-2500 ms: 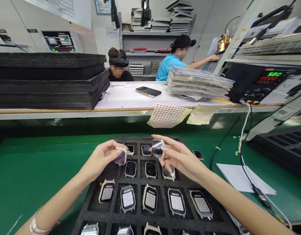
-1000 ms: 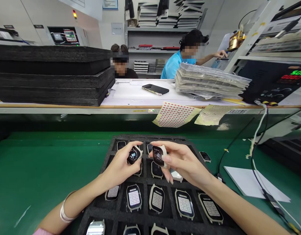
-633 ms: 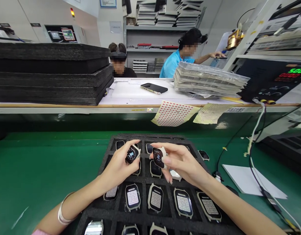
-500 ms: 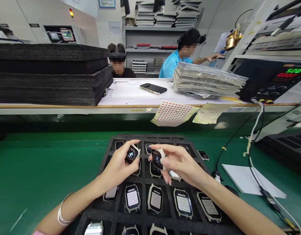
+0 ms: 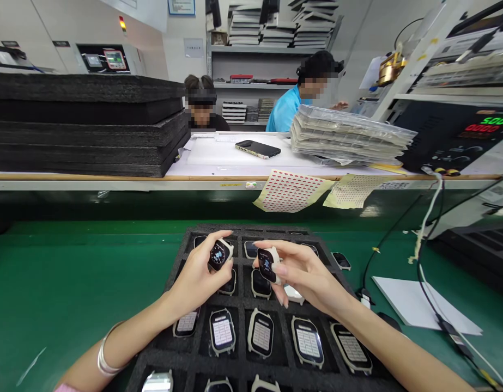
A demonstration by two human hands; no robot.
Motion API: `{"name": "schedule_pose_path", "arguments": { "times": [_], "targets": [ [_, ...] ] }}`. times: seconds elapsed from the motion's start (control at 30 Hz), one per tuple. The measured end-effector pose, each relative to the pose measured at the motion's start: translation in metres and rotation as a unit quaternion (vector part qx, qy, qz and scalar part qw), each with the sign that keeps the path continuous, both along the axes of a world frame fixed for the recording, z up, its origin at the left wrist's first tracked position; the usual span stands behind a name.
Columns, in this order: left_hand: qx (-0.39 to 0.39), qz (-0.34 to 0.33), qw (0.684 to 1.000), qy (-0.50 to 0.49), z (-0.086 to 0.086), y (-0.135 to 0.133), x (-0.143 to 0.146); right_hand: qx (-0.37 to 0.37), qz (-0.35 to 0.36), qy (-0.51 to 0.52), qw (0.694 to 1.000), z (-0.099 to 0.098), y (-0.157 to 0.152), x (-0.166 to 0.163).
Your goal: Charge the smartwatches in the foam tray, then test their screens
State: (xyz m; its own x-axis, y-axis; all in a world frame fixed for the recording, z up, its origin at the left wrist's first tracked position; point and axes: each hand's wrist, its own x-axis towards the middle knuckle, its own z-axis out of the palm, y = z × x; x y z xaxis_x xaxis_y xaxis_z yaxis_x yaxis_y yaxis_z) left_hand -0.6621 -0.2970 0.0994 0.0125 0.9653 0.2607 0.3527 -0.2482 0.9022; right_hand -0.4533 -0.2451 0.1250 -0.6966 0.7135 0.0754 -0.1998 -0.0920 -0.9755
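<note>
My left hand (image 5: pixel 194 286) is closed around a cream-cased smartwatch body (image 5: pixel 219 254) with a lit round dial, held above the black foam tray (image 5: pixel 186 245). My right hand (image 5: pixel 306 275) pinches a second smartwatch body (image 5: pixel 267 264) with a lit screen, and a third watch (image 5: pixel 294 294) sits tucked under its lower fingers. Both held watches are tilted up side by side. The tray's pockets hold several more watches; those in the near row (image 5: pixel 261 335) show white grid screens.
A loose watch (image 5: pixel 341 261) lies on the green mat right of the tray. A white sheet (image 5: pixel 423 305) and cables (image 5: pixel 418 256) lie at right. Sticker sheets (image 5: pixel 290 190) hang off the shelf edge. Stacked foam trays (image 5: pixel 83 130), a phone (image 5: pixel 257 149), bagged stacks (image 5: pixel 349 136) and two people sit beyond.
Both hands turned the watches from dark, reflective faces to lit screens and drew them closer together above the tray. The person in blue pulled the outstretched arm back.
</note>
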Motion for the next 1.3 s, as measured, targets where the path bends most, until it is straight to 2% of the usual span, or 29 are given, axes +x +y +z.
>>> {"name": "schedule_pose_path", "arguments": {
  "times": [0.23,0.5,0.6,0.73,0.83,0.93,1.03,1.3],
  "targets": [
    [0.002,0.013,1.000,-0.018,-0.002,0.001,-0.001,-0.007,0.003,-0.004,1.000,-0.001,0.001,0.000],
    [-0.008,-0.013,1.000,-0.019,-0.003,0.000,0.000,-0.017,0.044,-0.005,0.999,-0.004,0.003,0.002],
    [-0.063,-0.060,0.993,-0.077,-0.005,0.001,0.000,-0.043,0.056,0.011,0.997,-0.004,0.005,0.001],
    [-0.115,-0.103,0.965,-0.213,-0.006,0.004,0.000,-0.070,0.054,0.021,0.996,-0.005,0.007,0.000],
    [-0.130,-0.112,0.931,-0.322,-0.003,0.006,0.001,-0.064,0.027,0.008,0.998,-0.007,0.007,-0.001],
    [-0.164,-0.123,0.906,-0.370,-0.001,0.008,0.003,-0.046,-0.012,-0.017,0.999,-0.009,0.006,-0.002],
    [-0.183,-0.128,0.903,-0.367,-0.002,0.009,0.004,-0.036,-0.019,-0.032,0.999,-0.011,0.007,-0.001],
    [-0.173,-0.151,0.914,-0.333,-0.007,0.009,0.002,-0.011,0.006,-0.043,0.999,-0.016,0.011,0.000]
  ]
}}
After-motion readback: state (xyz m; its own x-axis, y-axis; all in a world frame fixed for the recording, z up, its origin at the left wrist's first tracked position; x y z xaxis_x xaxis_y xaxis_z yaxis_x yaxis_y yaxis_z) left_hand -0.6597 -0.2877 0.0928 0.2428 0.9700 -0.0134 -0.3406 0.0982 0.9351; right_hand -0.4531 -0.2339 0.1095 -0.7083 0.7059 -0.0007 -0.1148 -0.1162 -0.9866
